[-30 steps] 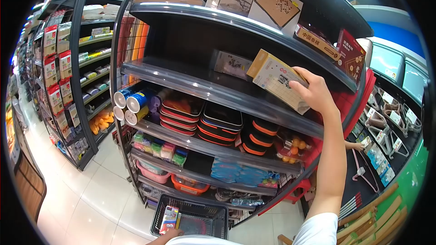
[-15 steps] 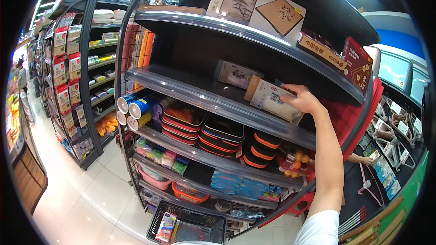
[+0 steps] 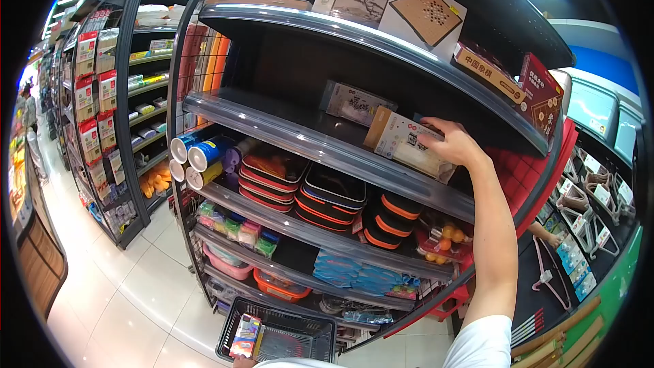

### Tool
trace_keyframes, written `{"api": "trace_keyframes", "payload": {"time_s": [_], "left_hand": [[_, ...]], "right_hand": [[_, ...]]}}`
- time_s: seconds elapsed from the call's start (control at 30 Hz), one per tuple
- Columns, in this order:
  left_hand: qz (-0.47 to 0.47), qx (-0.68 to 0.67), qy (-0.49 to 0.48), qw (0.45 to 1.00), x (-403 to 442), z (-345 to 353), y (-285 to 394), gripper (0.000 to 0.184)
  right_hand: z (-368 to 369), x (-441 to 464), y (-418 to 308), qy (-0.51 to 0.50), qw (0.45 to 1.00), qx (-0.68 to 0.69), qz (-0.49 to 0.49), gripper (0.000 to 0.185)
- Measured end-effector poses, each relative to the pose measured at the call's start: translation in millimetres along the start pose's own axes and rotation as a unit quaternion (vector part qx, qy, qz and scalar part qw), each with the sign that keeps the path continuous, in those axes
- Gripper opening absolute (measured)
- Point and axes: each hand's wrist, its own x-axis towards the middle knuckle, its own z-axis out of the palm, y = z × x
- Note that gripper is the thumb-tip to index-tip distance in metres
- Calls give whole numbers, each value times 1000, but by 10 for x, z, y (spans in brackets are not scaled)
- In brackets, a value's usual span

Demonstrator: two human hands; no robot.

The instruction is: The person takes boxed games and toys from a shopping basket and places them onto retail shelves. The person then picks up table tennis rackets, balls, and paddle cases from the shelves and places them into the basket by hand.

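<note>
My right hand [image 3: 451,143] reaches onto the middle shelf, thumb and fingers closed at the top of a pale printed box [image 3: 403,138] with a tan end. The box leans on the shelf near its front edge. A similar wrapped pack [image 3: 357,103] lies behind it to the left. Of my left hand [image 3: 244,362], only a sliver shows at the bottom, at the near rim of the black shopping basket [image 3: 308,305]; its fingers are mostly hidden. A colourful package [image 3: 246,335] lies in the basket.
Boxed board games [image 3: 424,15] stand on the shelf above, with red boxes [image 3: 541,95] to the right. Below are stacked black-and-orange cases [image 3: 330,197] and blue tubes [image 3: 204,153]. Another person's hand [image 3: 545,234] is near hangers [image 3: 552,276]. A tiled aisle [image 3: 136,293] runs left.
The view has shifted slightly. My right hand stays at the pale box, which looks little moved. A sliver of my left hand now shows by the basket.
</note>
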Motion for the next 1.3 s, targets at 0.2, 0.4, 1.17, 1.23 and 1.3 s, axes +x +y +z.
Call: {"api": "trace_keyframes", "payload": {"time_s": [0.2,0.4,1.17,1.23,1.3], "left_hand": [[6,7,13,1000,-17,41,-7,38],[18,-18,64,998,-62,195,25,30],[-209,-473,236,823,-1556,-217,120,37],[-230,-500,231,802,-1570,-109,192,41],[-246,-519,225,787,-1731,80,238,41]], "right_hand": [[59,-77,-49,188,981,-8,-54,41],[306,-940,-608,379,895,221,-85,12],[5148,-5288,-1668,-345,771,463,268,26],[5402,-5510,-1654,-336,777,482,227,28],[5430,-5702,-1797,-362,710,543,265,27]]}}
